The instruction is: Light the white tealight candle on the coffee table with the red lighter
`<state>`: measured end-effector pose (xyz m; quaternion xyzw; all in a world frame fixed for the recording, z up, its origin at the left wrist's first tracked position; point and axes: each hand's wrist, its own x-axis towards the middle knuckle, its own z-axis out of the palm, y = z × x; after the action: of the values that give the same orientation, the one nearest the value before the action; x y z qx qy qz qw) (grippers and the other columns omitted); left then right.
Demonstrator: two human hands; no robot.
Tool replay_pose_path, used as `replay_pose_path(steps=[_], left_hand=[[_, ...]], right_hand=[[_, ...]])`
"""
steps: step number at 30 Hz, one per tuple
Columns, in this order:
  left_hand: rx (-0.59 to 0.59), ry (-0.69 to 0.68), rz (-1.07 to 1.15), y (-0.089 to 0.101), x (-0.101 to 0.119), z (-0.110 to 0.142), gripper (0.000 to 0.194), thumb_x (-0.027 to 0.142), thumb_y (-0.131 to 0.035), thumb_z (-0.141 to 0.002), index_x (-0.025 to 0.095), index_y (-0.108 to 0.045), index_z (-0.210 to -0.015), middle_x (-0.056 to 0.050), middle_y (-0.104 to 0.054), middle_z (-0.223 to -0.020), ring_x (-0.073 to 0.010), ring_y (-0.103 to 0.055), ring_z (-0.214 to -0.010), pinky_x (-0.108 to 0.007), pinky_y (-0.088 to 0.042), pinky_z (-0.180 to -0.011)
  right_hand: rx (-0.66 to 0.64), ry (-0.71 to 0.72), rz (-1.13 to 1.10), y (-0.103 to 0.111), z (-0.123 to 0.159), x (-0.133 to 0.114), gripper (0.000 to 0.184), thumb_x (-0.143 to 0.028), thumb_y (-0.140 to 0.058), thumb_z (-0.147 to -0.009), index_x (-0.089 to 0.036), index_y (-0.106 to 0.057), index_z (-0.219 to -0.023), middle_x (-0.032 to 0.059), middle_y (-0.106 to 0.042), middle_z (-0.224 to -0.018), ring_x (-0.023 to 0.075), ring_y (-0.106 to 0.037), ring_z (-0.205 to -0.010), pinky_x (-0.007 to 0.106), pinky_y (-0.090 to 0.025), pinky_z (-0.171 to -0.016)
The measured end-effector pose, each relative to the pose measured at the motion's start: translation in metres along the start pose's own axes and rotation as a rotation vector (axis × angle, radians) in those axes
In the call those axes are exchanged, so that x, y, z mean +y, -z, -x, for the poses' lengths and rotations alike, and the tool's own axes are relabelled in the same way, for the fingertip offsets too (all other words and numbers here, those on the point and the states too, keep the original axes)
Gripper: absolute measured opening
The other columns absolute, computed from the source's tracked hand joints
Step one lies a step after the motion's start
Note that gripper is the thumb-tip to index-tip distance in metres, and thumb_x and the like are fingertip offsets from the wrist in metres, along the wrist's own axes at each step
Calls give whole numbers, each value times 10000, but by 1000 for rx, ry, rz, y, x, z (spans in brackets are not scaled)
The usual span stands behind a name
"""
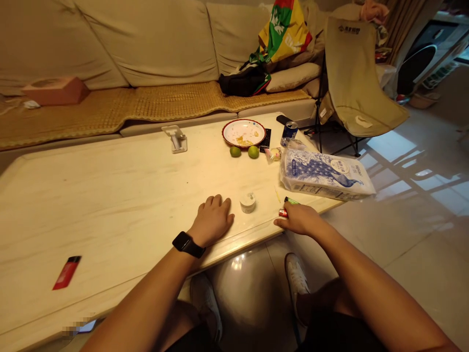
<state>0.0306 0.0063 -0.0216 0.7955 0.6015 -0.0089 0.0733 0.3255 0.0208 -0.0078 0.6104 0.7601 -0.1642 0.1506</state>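
A slim green-and-red object (291, 201) is partly covered by the right hand (298, 219) at the lower right of a cream marble table (110, 195) in a living room. Its long axis slants upper right; whether it is gripped cannot be told. The empty, relaxed left hand (211, 221) is separated from it by a small white cup (248, 202).

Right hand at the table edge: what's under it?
A red lighter and a green one poke out beside the right hand; the hand covers the rest of them.
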Motion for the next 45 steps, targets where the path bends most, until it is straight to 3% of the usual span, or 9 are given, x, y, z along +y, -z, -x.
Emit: replay_pose_path(steps=[2, 8, 18, 45], left_hand=[[0, -1, 10, 0, 0, 0, 367, 413, -469, -949, 208, -571, -1235, -172, -541, -1296, -339, -468, -1213, -485, -403, -992], [16, 2, 32, -4, -2, 1, 381, 418, -474, -945, 219, -565, -1257, -172, -536, -1297, -352, -444, -1232, -517, -388, -1016], [23, -5, 10, -3, -1, 2, 387, 421, -489, -948, 212, -556, -1267, -174, -525, -1325, -356, -443, -1246, -511, -393, -1008], [34, -18, 41, -3, -2, 2, 415, 415, -502, -941, 188, -575, -1280, -184, -534, -1328, -369, -453, -1229, -520, -393, -1002]], right_hand=[[53, -7, 10, 6, 2, -6, 552, -680, -510, -902, -186, -653, -1102, 153, -752, -1042, 321, -707, -977, 359, -455, -757], [250, -52, -56, 28, 3, -36, 543, -673, -418, -960, -212, -599, -1182, 110, -758, -1002, 292, -700, -923, 337, -427, -730], [268, 15, -96, 43, -8, -68, 502, -561, -431, -973, -178, -528, -1282, 142, -762, -1032, 324, -693, -953, 362, -437, -796], [307, 24, -129, 40, -16, -73, 480, -517, -555, -907, -193, -517, -1259, 117, -764, -958, 305, -701, -873, 344, -437, -731]])
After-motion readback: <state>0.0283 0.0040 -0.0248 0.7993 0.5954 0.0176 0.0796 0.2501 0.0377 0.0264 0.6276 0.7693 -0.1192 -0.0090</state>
